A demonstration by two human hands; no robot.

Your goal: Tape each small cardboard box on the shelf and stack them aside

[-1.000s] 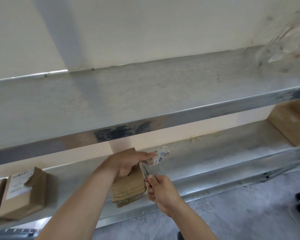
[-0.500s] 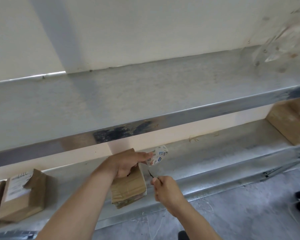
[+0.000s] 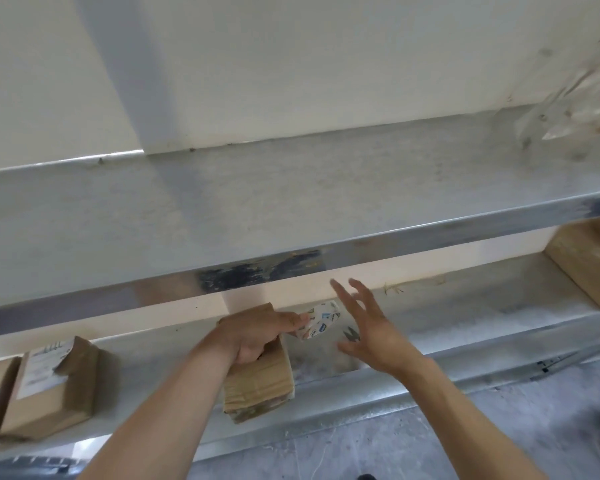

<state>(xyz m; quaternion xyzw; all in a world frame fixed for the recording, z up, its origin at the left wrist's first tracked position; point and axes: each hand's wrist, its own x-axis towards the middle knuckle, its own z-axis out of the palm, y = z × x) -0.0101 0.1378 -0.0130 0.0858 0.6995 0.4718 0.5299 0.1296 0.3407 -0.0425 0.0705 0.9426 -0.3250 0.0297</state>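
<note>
A small brown cardboard box (image 3: 257,386) lies on the lower metal shelf (image 3: 430,320), near its front edge. My left hand (image 3: 257,334) rests on the box's far end and pinches a roll of printed white tape (image 3: 321,320) between thumb and fingers. My right hand (image 3: 368,323) hovers just right of the tape with its fingers spread and holds nothing. Small dark snips (image 3: 351,333) lie on the shelf behind my right hand, partly hidden by it.
Two more brown boxes (image 3: 52,386) with a white label lie at the shelf's left end. A large cardboard box (image 3: 596,261) stands at the right. The upper shelf (image 3: 291,209) overhangs the work area. Grey floor lies below.
My right hand has let go of the small snips, which now lie on the shelf, and has lifted up and to the right with its fingers spread. My left hand stays on the box and tape.
</note>
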